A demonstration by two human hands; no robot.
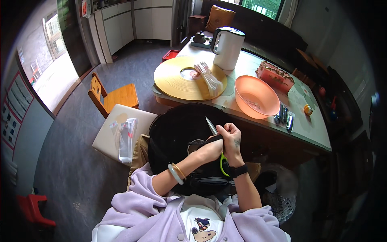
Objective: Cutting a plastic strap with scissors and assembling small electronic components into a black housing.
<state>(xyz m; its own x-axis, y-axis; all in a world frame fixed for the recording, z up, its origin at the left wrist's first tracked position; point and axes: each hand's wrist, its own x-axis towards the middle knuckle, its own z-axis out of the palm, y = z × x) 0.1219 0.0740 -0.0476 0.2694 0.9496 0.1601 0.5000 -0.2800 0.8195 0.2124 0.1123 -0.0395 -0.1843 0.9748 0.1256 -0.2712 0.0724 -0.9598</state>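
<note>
Over a big black tub (pixel 163 133), my two hands are close together. A dark, narrow piece (pixel 213 138) shows at the fingers of my left hand (pixel 210 151), which is closed on it; its kind is unclear. My right hand (pixel 232 139) is closed, thumb and fingertips pinched, with scissors (pixel 210 126) tucked in it. Their blades point up and left, and a green handle loop sticks out below the palm beside the wrist. Whether the right fingertips also pinch the dark piece is hidden. Other black things lie dimly inside the tub.
On the table ahead are a yellow tape roll (pixel 173 82) with white strips on it, a white kettle (pixel 229 48), an orange basin (pixel 258 97), a pink box (pixel 276 76) and small black packets (pixel 285 117). Clear plastic sleeves (pixel 127 139) lie on a stool (pixel 105 135) at left.
</note>
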